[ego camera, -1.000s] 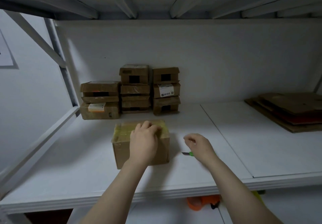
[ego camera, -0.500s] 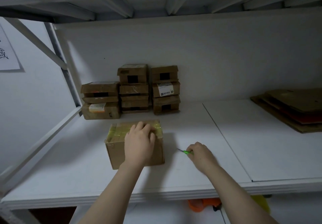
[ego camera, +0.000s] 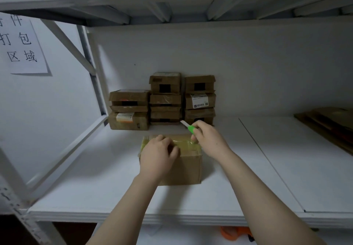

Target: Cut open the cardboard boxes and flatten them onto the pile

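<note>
A brown cardboard box (ego camera: pixel 188 165) with yellowish tape across its top stands on the white shelf (ego camera: pixel 95 178) in front of me. My left hand (ego camera: pixel 157 156) rests on the box's top, fingers curled over the tape. My right hand (ego camera: pixel 209 139) holds a green-handled utility knife (ego camera: pixel 188 126) at the box's far right corner, its pale blade pointing up and to the left. A pile of flattened cardboard (ego camera: pixel 332 124) lies at the right edge of the shelf.
Several taped boxes (ego camera: pixel 164 101) are stacked against the back wall. A paper sign (ego camera: pixel 21 44) hangs on the left wall beside the diagonal shelf brace (ego camera: pixel 66 42). An orange object (ego camera: pixel 235 233) shows below the shelf's front edge.
My right hand picked the knife up from the shelf and carried it to the box's far right corner. My left hand stayed on the box top.
</note>
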